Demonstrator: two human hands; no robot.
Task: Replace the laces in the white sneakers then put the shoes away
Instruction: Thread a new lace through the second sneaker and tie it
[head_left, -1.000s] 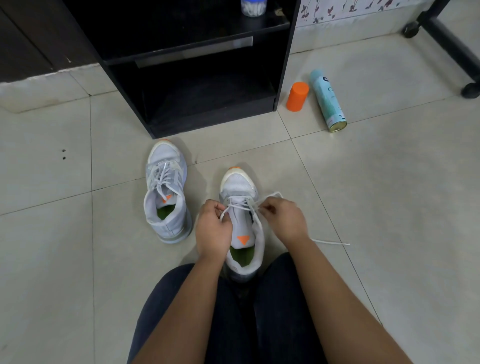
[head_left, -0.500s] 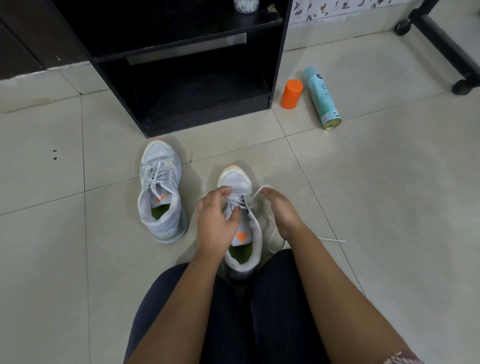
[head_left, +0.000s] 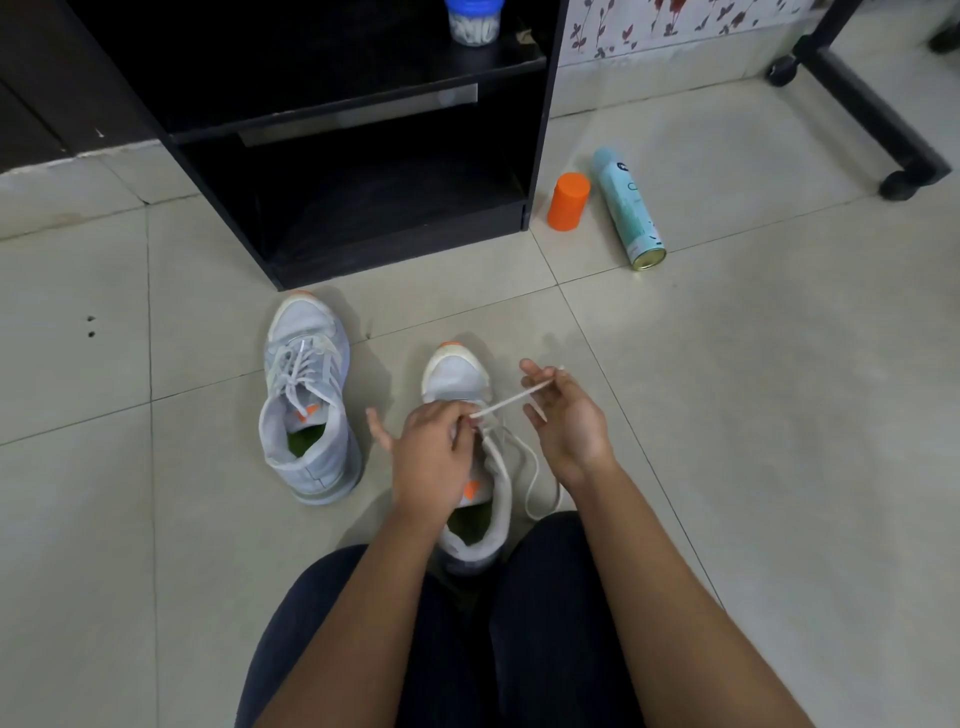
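Observation:
Two white sneakers with orange toe tips stand on the tiled floor. The left sneaker (head_left: 306, 405) is laced and stands alone. The right sneaker (head_left: 460, 379) sits between my knees. My left hand (head_left: 434, 457) covers its tongue and pinches the white lace (head_left: 511, 400) at the eyelets. My right hand (head_left: 563, 415) hovers to the shoe's right, fingers spread, and the lace runs taut across them. A slack loop of lace (head_left: 535, 483) hangs beside the shoe.
A black open shelf unit (head_left: 363, 156) stands just beyond the shoes, with a blue-lidded jar (head_left: 474, 21) on its upper shelf. An orange cap (head_left: 568, 201) and a lying spray can (head_left: 628, 208) sit right of it. A black wheeled frame (head_left: 872, 119) is at far right.
My right hand has lifted off the shoe and drawn the lace out to the right, fingers now spread. My left hand has shifted over the eyelets.

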